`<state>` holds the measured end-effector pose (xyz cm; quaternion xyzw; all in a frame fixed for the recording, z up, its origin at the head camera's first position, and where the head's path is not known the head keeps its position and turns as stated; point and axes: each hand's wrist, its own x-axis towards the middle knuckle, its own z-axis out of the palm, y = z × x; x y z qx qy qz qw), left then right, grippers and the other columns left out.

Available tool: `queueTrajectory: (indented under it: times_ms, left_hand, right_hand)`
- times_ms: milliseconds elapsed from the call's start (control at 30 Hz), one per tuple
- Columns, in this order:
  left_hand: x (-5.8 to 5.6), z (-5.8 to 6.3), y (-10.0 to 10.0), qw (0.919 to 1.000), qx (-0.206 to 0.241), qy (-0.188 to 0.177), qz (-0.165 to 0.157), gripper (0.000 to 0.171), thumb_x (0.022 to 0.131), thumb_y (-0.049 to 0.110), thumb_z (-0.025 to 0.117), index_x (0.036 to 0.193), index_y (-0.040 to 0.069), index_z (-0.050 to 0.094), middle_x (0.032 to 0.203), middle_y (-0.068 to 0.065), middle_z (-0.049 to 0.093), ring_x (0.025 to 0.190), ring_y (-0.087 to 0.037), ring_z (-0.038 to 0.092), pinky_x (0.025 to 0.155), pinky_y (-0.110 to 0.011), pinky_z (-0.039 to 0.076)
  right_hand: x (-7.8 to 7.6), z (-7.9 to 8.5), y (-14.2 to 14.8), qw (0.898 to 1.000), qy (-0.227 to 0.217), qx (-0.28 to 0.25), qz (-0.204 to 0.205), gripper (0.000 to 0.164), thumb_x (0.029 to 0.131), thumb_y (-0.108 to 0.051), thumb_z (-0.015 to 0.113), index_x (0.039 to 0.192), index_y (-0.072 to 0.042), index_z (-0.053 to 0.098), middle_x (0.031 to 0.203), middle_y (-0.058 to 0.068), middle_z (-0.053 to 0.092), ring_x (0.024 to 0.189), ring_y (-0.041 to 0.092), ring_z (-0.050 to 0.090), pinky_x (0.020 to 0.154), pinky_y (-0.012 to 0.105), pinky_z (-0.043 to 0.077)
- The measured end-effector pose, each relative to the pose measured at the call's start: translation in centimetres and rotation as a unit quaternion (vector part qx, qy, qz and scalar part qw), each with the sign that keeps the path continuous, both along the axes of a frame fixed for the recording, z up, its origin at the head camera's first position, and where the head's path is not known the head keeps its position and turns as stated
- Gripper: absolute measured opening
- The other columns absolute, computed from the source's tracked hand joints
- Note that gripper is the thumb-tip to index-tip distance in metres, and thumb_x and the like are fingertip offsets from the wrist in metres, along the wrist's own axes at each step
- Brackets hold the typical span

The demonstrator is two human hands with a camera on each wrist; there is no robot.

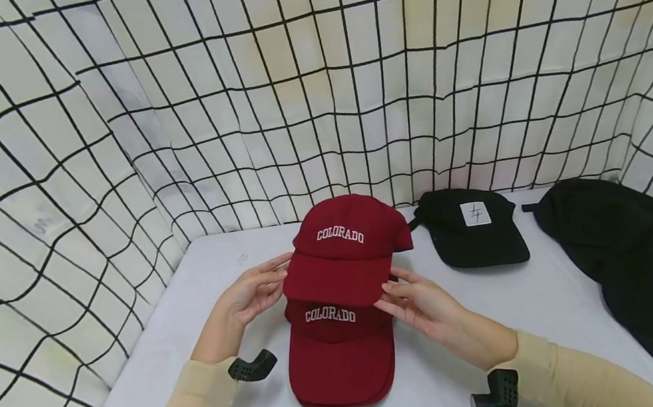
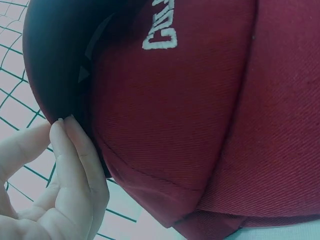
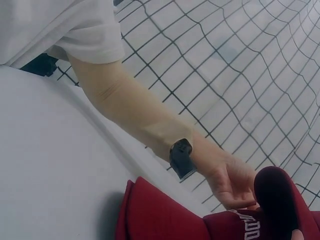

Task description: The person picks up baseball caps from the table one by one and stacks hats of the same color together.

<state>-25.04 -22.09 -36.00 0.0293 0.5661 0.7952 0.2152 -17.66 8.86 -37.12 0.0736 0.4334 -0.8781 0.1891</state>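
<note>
A dark red baseball cap (image 1: 350,278) with white COLORADO lettering is held over a second red COLORADO cap (image 1: 342,369) on the table. My left hand (image 1: 255,292) pinches the left edge of the upper cap's brim between thumb and fingers; the left wrist view shows these fingers (image 2: 75,165) at the brim's rim. On the opposite side, my right hand (image 1: 425,303) grips the brim's right edge. The lower cap's brim has a doubled edge, as of caps nested together. In the right wrist view, the upper brim's dark underside (image 3: 274,195) faces the camera.
At the back right lies a black cap (image 1: 475,230) with a white square patch. More black caps (image 1: 641,261) overlap along the right side of the white table (image 1: 194,312). A black-lined grid net (image 1: 350,93) hangs before pale walls around the table.
</note>
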Motion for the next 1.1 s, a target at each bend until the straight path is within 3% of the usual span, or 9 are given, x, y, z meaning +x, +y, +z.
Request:
queueTrajectory:
  times_ms: [233, 567, 700, 833, 967, 1100]
  left_hand:
    - [0.1, -0.3, -0.2, 0.9999, 0.000, 0.002, -0.010, 0.060, 0.104, -0.005, 0.045, 0.159, -0.007, 0.021, 0.116, 0.000, 0.069, 0.090, -0.006, 0.071, 0.078, -0.018, 0.056]
    - [0.4, -1.0, -0.7, 0.9996, -0.021, -0.003, -0.018, 0.061, 0.103, -0.001, 0.052, 0.158, -0.007, 0.024, 0.118, -0.002, 0.069, 0.094, -0.009, 0.071, 0.083, -0.023, 0.056]
    - [0.2, -1.1, -1.0, 0.9980, -0.061, -0.007, -0.012, 0.049, 0.105, 0.006, 0.052, 0.153, -0.001, 0.041, 0.113, 0.001, 0.071, 0.089, -0.008, 0.069, 0.076, -0.019, 0.056]
    - [-0.1, -1.0, -0.9, 0.9926, -0.121, -0.006, -0.006, 0.032, 0.105, 0.013, 0.056, 0.136, 0.006, 0.060, 0.105, 0.003, 0.072, 0.086, -0.008, 0.067, 0.071, -0.018, 0.054]
    - [-0.3, -1.1, -0.8, 0.9884, -0.151, -0.008, -0.011, 0.023, 0.104, 0.014, 0.058, 0.126, 0.008, 0.065, 0.100, 0.003, 0.072, 0.086, -0.008, 0.067, 0.071, -0.019, 0.054]
    - [-0.6, -1.2, -0.7, 0.9845, -0.174, -0.001, -0.021, 0.025, 0.105, 0.018, 0.058, 0.127, 0.008, 0.064, 0.100, 0.005, 0.071, 0.088, -0.009, 0.066, 0.071, -0.020, 0.054]
  right_hand:
    - [0.6, -0.1, 0.0, 1.000, 0.000, 0.004, 0.002, 0.061, 0.108, -0.002, 0.043, 0.163, -0.004, 0.015, 0.148, 0.021, 0.037, 0.124, 0.027, 0.051, 0.102, 0.038, 0.046]
    - [1.5, -0.7, -0.3, 1.000, -0.008, 0.011, 0.007, 0.063, 0.106, 0.000, 0.046, 0.162, -0.001, 0.015, 0.154, 0.026, 0.031, 0.129, 0.034, 0.050, 0.100, 0.042, 0.047]
    - [1.7, -1.0, -0.6, 1.000, -0.013, 0.010, 0.006, 0.064, 0.106, 0.001, 0.046, 0.162, 0.000, 0.014, 0.155, 0.027, 0.030, 0.133, 0.037, 0.046, 0.101, 0.043, 0.047]
    - [2.0, -1.2, -0.5, 1.000, -0.007, 0.016, 0.011, 0.063, 0.106, 0.001, 0.047, 0.161, 0.000, 0.016, 0.152, 0.027, 0.033, 0.125, 0.032, 0.053, 0.100, 0.042, 0.048]
    - [2.4, -1.6, -0.5, 0.999, 0.007, 0.024, 0.028, 0.065, 0.105, 0.001, 0.048, 0.160, 0.000, 0.014, 0.149, 0.027, 0.035, 0.115, 0.027, 0.060, 0.099, 0.042, 0.049]
    - [2.5, -2.0, -0.3, 0.998, 0.018, 0.033, 0.045, 0.064, 0.104, 0.002, 0.048, 0.159, 0.002, 0.015, 0.143, 0.027, 0.042, 0.110, 0.024, 0.063, 0.098, 0.042, 0.051]
